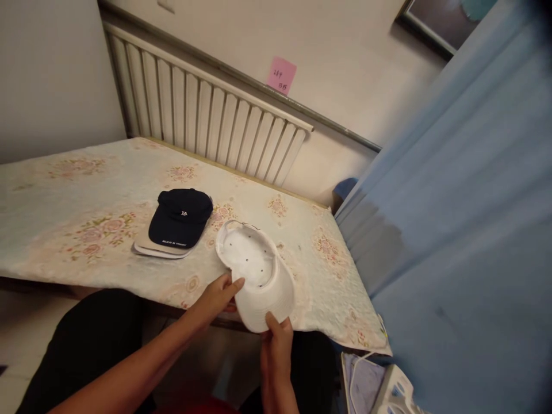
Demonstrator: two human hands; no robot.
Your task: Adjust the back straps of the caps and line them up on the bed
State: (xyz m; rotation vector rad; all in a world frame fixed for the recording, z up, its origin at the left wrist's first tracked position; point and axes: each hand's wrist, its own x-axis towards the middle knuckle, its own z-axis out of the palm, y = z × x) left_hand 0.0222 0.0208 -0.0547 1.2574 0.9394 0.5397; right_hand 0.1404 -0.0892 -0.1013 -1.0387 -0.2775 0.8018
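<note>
Centrally, a white cap (pixel 256 275) lies upside down at the near edge of the counter (pixel 86 190), its inside facing up and its brim pointing toward the person. Left hand (pixel 215 299): fingers closed on the cap's left side where brim meets crown. Right hand (pixel 276 340): pinching the brim's front edge. A navy cap (pixel 180 218) sits on a stack of caps to the left, well apart. Behind the counter stands a radiator (pixel 207 115).
</note>
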